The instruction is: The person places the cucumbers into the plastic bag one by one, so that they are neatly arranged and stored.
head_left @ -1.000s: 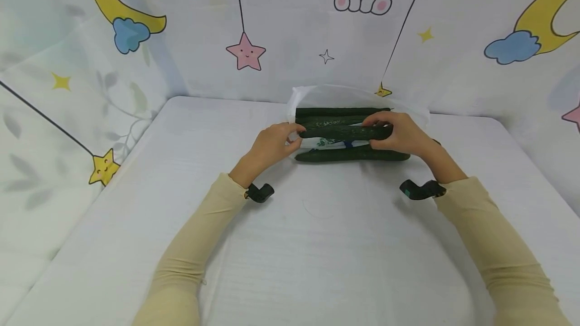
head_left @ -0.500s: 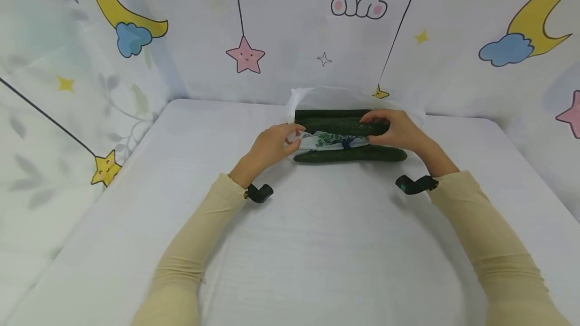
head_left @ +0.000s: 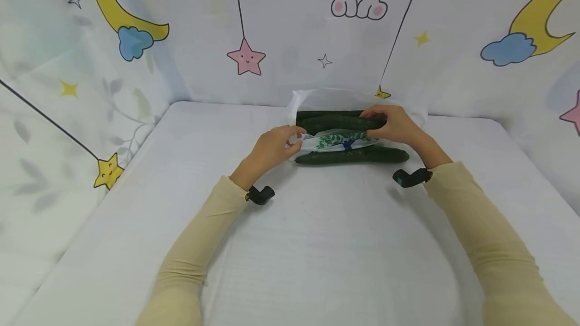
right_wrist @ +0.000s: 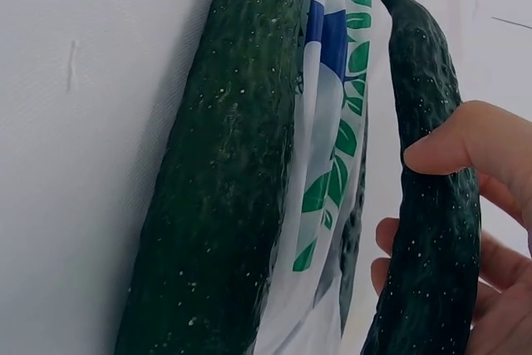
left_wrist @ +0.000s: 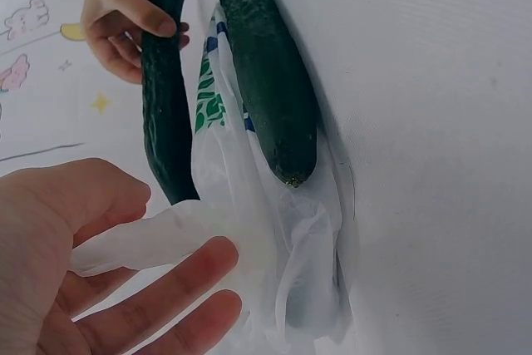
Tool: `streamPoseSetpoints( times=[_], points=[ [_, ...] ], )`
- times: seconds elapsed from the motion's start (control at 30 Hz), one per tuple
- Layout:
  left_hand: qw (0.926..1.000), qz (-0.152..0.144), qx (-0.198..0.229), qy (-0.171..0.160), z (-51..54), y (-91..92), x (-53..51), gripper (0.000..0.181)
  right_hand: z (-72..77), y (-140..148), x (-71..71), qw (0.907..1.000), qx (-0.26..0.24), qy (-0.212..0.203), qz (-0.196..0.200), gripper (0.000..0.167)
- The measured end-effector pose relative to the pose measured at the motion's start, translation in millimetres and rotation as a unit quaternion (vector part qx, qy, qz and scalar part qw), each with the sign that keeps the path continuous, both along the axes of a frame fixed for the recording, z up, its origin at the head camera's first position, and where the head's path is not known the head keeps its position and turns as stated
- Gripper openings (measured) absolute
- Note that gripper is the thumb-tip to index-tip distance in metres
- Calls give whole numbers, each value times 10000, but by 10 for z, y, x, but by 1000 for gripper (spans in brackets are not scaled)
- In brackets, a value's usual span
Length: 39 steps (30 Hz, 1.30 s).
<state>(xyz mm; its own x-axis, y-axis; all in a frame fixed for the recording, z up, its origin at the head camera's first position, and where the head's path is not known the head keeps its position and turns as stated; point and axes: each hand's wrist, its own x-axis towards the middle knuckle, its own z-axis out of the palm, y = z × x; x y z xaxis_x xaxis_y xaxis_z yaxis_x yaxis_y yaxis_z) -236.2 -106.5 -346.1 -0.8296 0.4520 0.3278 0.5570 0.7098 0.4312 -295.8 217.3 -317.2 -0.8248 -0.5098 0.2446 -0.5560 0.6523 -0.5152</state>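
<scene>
My right hand (head_left: 394, 124) grips a dark green cucumber (head_left: 342, 123) near its right end, thumb on one side and fingers on the other. That cucumber lies level over the mouth of a white plastic bag (head_left: 333, 142) with green leaf and blue print. Behind it, another cucumber (head_left: 323, 113) shows partly. In front of the printed side rests a further cucumber (head_left: 358, 155), which neither hand touches. At the bag's left edge my left hand (head_left: 272, 147) holds a fold of the plastic between its fingers, as the left wrist view shows in the bag fold (left_wrist: 150, 239).
A white-covered table (head_left: 326, 245) spreads in front of the bag. Right behind stands a white cloth backdrop (head_left: 281, 24) with printed moons, stars and a bear. Both wrists carry small black cameras, the left one (head_left: 261, 195) and the right one (head_left: 410, 177).
My right hand has moved the held cucumber back, away from me, and a little left. More of the bag's printed front shows now. My left hand has stayed at the bag's edge.
</scene>
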Motion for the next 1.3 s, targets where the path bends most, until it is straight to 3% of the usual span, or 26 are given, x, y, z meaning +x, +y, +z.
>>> streamPoseSetpoints(
  times=[0.6, 0.9, 1.3],
  points=[
    [9998, 27, -119, 146, 34, 38, -52, 30, 130, -198, -134, 9996, 199, -189, -47, 43],
    [9998, 78, -145, -128, 4, 23, 13, 30, 66, -299, -184, 9988, 415, -272, 0, 44],
    [9999, -18, -85, 129, -25, 9, -2, 28, 68, -393, -263, 9984, 460, -330, 33, 44]
  ],
)
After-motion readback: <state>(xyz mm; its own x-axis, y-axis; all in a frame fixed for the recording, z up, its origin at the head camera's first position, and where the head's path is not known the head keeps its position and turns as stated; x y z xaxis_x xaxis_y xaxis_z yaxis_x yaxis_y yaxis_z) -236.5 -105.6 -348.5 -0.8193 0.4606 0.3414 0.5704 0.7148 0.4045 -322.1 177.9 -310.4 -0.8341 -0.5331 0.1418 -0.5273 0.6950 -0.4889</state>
